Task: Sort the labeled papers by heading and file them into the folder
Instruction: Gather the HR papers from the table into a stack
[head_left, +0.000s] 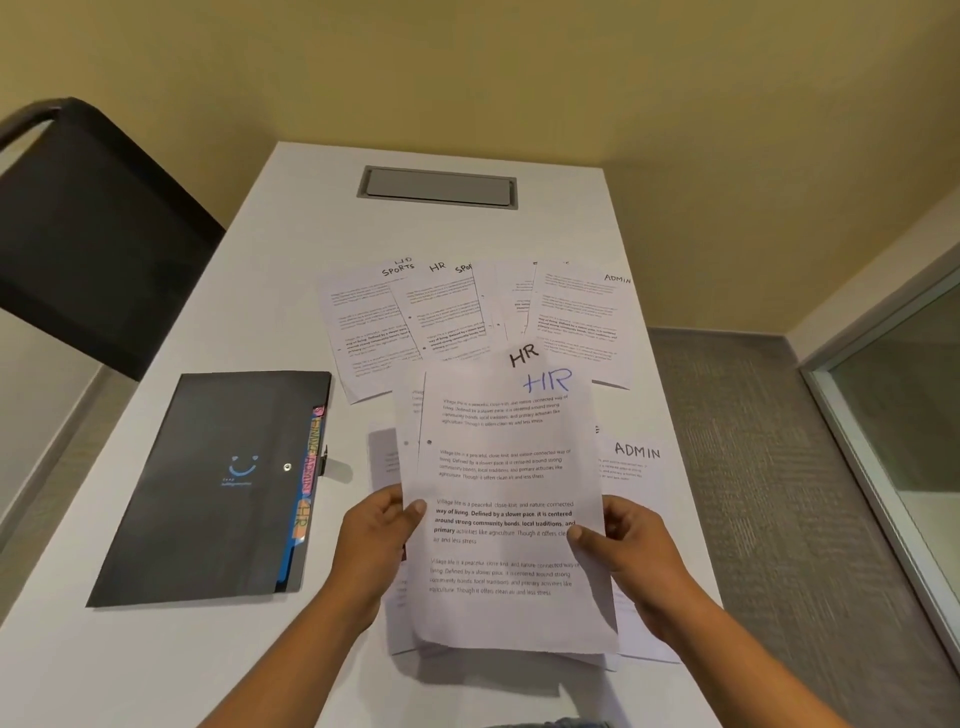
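Note:
I hold a small stack of HR papers (504, 467) above the table; the top sheet says HR in blue, the one behind it HR in black. My left hand (376, 540) pinches the stack's left edge, my right hand (623, 551) pinches its right edge. Beyond them a fan of sheets (467, 317) headed SPORTS, HR and ADMIN lies spread out. Another ADMIN sheet (636, 462) lies flat to the right, partly hidden by the stack. The black folder (208, 488) lies shut on the left, with coloured tabs marked ADMIN and HR along its right edge.
A white table (291, 249) holds everything, with a grey cable hatch (437, 187) at its far end. A black chair (88, 228) stands at the left side. Grey carpet and a glass partition (904, 415) are on the right.

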